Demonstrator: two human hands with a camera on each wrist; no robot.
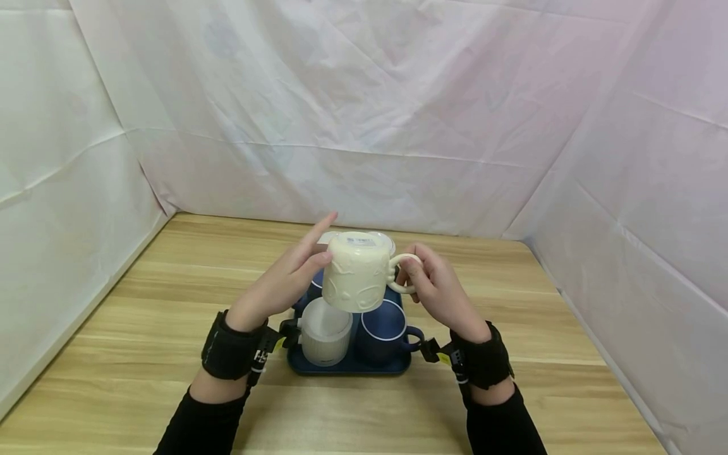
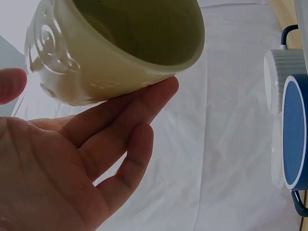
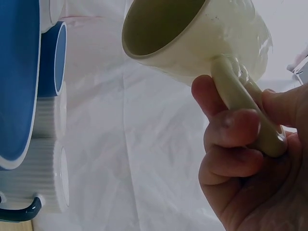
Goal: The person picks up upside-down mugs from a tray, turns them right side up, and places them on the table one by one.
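Above the dark blue tray (image 1: pixel 296 365), in the air between the two hands, is a cream mug (image 1: pixel 357 272) with a raised pattern on its wall. It is turned upside down: its base with a small label faces up and toward the head camera, and its open mouth looks down at the cups below. So its long axis stands almost vertical, only a little tilted.

The handle points to the person's right. The right hand (image 1: pixel 440 292) has it: thumb and curled fingers (image 3: pixel 234 129) pinch the loop of the handle, and this is the real grip on the mug. The left hand (image 1: pixel 281 284) is not closed; its fingers (image 2: pixel 144 103) are straight and only touch the side wall near the rim as a support, with the index finger lifted up. Both hands are equally near to the mug, one on each side.

Directly under the mug, on the tray, stand a white ribbed cup (image 1: pixel 325 335) and just beside it a blue mug (image 1: pixel 385 330) with a white rim; another blue cup is partly hidden behind the left hand.

The tray lies on a light wooden table (image 1: pixel 142 328). White creased cloth (image 1: pixel 398 114) hangs around as walls at the back and on both sides.
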